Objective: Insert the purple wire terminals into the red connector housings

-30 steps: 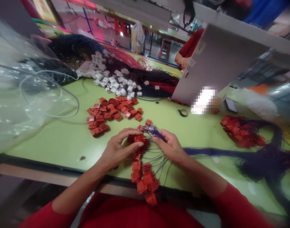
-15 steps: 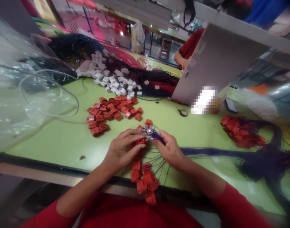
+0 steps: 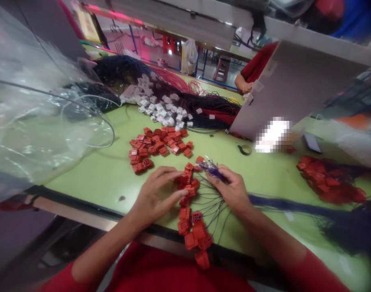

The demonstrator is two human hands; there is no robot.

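Left hand (image 3: pixel 156 196): your thumb and fingers curve around red connector housings (image 3: pixel 189 190); whether they pinch one, I cannot tell
Right hand (image 3: pixel 230 188): your grip is closed on purple wires (image 3: pixel 218 173), metal tips (image 3: pixel 207 162) exposed
Housing position: between your hands, running to the near edge of the green table (image 3: pixel 94 178)
Wire handling: best with metal tips fanned apart, one housing steady and square
Clear plastic bag (image 3: pixel 24 142): at your left, contents unclear

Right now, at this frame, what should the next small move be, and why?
Probably to close the left hand on a red connector near its fingertips: its thumb and fingers stand apart there, while the right hand grips a bundle of purple wires, metal tips near the connectors.
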